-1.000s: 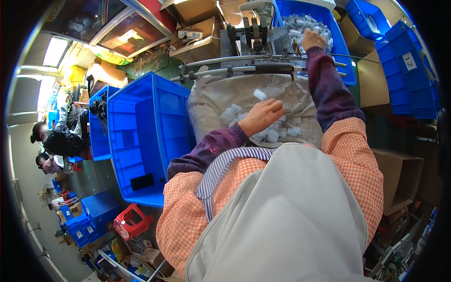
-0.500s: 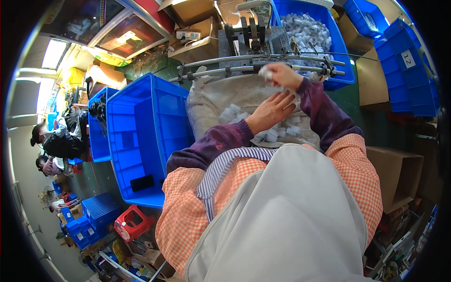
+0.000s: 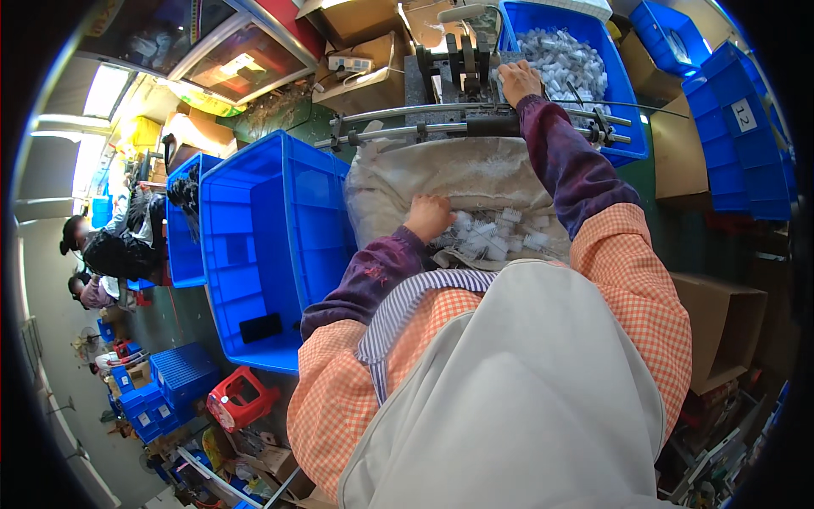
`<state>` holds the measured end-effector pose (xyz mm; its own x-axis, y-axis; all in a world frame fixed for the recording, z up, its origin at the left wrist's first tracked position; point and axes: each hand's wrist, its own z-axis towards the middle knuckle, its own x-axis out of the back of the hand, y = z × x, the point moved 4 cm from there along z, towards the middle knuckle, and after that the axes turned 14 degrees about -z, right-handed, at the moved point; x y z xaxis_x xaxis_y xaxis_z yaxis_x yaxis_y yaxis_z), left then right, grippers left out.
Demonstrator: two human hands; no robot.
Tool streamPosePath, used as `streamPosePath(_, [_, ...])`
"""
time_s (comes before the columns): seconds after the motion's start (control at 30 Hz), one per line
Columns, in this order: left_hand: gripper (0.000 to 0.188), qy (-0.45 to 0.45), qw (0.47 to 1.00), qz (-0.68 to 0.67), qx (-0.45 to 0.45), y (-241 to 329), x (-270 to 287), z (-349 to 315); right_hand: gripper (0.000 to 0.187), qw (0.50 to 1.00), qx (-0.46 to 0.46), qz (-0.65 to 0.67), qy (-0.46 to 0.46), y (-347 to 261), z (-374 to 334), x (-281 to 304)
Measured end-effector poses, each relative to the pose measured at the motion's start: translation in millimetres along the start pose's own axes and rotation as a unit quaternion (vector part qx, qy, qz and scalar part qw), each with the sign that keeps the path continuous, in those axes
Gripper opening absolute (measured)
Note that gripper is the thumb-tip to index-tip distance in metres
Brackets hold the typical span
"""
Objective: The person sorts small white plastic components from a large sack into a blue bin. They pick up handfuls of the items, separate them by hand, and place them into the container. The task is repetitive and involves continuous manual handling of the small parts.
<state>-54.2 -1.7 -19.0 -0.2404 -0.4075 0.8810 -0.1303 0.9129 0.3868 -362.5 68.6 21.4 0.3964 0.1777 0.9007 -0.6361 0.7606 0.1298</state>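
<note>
My left hand [image 3: 431,217] is closed, its fingers curled down at the left edge of a loose pile of whitish, bristly brush-like pieces [image 3: 496,236]. Whatever those fingers hold is hidden. The pile rests on a beige cloth [image 3: 458,165] spread in front of my apron. My right arm is stretched forward, and my right hand [image 3: 519,83] is closed beside the right side of a dark metal machine [image 3: 462,68]. Its fingertips are covered by the hand, so what it grips does not show.
Steel rails [image 3: 386,134] run crosswise between cloth and machine. Behind to the right, a blue bin [image 3: 626,102] holds many small whitish pieces. A large blue crate [image 3: 284,229] with a dark flat object inside stands left. Cardboard boxes [image 3: 716,327] lie right; people sit far left.
My right hand has moved forward from above the cloth to the machine, where a whitish piece was seen in it before. The left hand has drawn back leftward, and its fingers have curled.
</note>
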Motion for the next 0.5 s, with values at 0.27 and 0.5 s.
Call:
streamPosePath(0.27, [0.026, 0.01, 0.987, -0.157, 0.012, 7.6, 21.7, -0.2, 0.014, 1.0, -0.008, -0.012, -0.011, 0.1, 2.3, -1.9])
streamPosePath(0.5, [0.023, 0.097, 0.969, -0.222, -0.044, 6.3, 37.0, 0.1, 0.019, 0.998, -0.01, 0.054, -0.026, 5.4, 3.9, -6.6])
